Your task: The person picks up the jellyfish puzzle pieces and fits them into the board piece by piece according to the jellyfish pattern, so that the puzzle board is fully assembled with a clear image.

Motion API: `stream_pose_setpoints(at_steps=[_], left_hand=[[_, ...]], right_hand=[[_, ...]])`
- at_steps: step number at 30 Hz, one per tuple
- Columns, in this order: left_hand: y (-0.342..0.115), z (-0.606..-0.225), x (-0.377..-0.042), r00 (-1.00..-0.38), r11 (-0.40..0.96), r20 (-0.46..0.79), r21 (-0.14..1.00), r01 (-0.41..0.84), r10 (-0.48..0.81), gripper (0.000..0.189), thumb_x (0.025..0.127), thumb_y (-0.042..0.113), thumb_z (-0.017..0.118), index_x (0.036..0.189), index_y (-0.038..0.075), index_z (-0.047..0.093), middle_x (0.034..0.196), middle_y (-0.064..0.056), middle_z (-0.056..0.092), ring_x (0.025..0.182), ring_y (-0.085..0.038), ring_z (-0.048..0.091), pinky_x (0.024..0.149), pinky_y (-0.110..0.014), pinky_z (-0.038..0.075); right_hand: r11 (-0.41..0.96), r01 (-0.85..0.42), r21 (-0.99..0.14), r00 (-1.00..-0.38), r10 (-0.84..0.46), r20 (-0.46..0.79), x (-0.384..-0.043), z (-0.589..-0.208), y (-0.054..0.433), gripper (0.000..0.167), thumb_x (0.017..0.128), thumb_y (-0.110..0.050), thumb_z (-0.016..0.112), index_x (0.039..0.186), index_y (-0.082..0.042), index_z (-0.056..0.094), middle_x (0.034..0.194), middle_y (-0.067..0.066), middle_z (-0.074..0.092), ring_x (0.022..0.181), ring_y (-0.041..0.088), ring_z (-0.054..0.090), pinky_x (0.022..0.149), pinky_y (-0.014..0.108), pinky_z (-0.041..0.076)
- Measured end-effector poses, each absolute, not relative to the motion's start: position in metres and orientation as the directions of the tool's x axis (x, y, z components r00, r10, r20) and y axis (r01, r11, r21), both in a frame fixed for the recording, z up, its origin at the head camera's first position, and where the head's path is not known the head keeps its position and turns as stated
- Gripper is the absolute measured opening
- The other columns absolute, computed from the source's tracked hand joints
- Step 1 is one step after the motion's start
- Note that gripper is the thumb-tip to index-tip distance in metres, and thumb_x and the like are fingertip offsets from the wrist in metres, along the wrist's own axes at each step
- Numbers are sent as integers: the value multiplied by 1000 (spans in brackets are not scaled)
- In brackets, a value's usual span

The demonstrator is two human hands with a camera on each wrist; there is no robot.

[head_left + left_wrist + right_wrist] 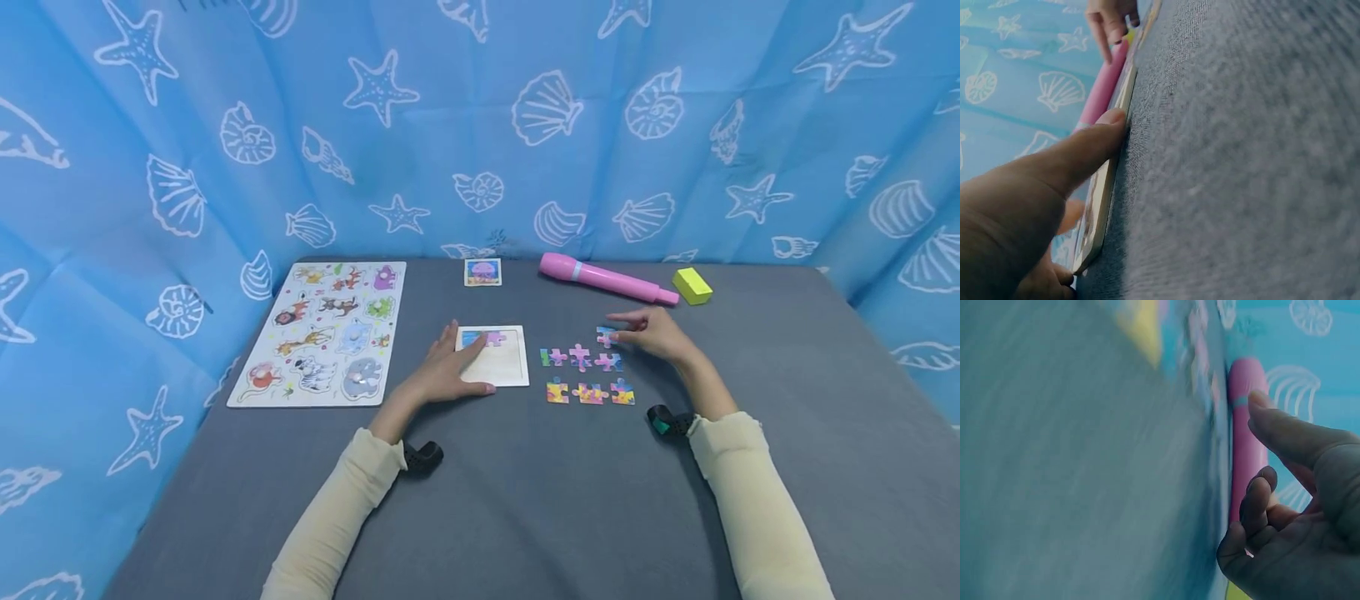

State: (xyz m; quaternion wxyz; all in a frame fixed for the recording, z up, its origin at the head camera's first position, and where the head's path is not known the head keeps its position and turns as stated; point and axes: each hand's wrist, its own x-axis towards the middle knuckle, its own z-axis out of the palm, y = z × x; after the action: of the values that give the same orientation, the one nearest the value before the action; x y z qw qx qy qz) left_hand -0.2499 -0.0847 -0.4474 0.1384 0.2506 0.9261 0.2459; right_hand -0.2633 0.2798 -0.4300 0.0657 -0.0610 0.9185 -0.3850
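Observation:
A small square wooden puzzle tray (506, 367) lies on the table with jigsaw pieces (495, 337) in its upper left part. My left hand (442, 371) rests on its left side, fingers spread, thumb (1094, 144) along the near edge and a fingertip over the fitted pieces. To the right, several loose jigsaw pieces (590, 393) lie in rows. At the top row, my right hand (656, 333) reaches over a blue-and-pink piece (604, 336), its thumb overlapping that piece. In the right wrist view, the thumb (1291, 434) stands apart from the curled fingers.
A larger animal peg puzzle board (322, 333) lies at the left. Along the back are a small picture card (482, 272), a pink microphone-shaped stick (607, 280) and a yellow block (692, 286). A blue shell-patterned curtain (450, 125) hangs behind the grey table (555, 500).

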Motion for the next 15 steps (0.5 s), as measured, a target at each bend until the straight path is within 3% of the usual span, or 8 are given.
stream_pose_setpoints(at_steps=[6, 15], left_hand=[[-86, -448, -250, -845, 773, -150, 508, 379, 513, 87, 77, 52, 65, 147, 21, 23, 152, -23, -8, 142, -35, -8, 114, -52, 6], [-84, -449, -249, -847, 783, -141, 481, 394, 513, 87, 78, 53, 64, 147, 21, 23, 153, -24, -6, 142, -35, -6, 114, -52, 6]], right_hand=[[714, -28, -700, -983, -148, -112, -261, -435, 291, 42, 83, -19, 68, 121, -1, 60, 64, -1, 43, 60, 10, 40, 54, 23, 35], [742, -30, -669, -978, -159, -133, -261, -438, 290, 44, 82, -19, 70, 121, -1, 60, 64, -2, 37, 68, 16, 34, 61, 26, 30]])
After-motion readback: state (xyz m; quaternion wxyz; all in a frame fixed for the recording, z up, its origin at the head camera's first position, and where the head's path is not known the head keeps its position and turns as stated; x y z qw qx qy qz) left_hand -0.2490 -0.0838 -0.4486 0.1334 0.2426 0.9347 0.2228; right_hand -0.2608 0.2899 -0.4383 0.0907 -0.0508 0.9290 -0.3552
